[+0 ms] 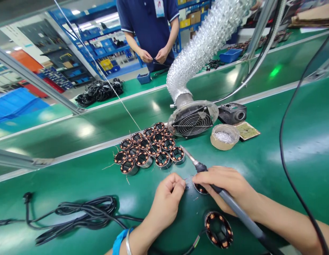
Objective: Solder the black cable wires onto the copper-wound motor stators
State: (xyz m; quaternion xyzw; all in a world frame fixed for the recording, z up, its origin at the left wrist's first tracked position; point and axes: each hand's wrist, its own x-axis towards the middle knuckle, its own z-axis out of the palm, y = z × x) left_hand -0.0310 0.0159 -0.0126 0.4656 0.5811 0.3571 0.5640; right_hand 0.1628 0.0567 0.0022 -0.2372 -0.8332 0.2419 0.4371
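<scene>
Two hands are working close together over the tabletop (260,156), their fingertips nearly meeting at some thin strands (189,182). The left hand (167,200) is pinching narrowly, thumb against forefinger, and seems to be gripping the ends of the strands; they are too fine to make out clearly. The right hand (229,186) is holding the iron (235,205), whose shaft is pointing forward and to the left, beyond the fingers, while its fingertips are closing near the strands; whether they are pinching one is impossible to tell. One coil (200,188) is lying partly hidden under the right fingers, and a lone coil (228,232) is resting nearer the wearer, below the right hand, with a lead running beside it. The step in hand appears to be fine fingertip handling of the strands, with the iron's tip pointing away from them. Any further move here would be calling for steady fingers and a tip kept clear of skin and of the coil cluster (145,163), which is sitting ahead of the left hand. A black cable (82,209) is lying looped to the left of the left hand. Ahead of the right hand, a tub (221,143) is standing beside a sponge (246,130), with a fan (192,122) to their left.
</scene>
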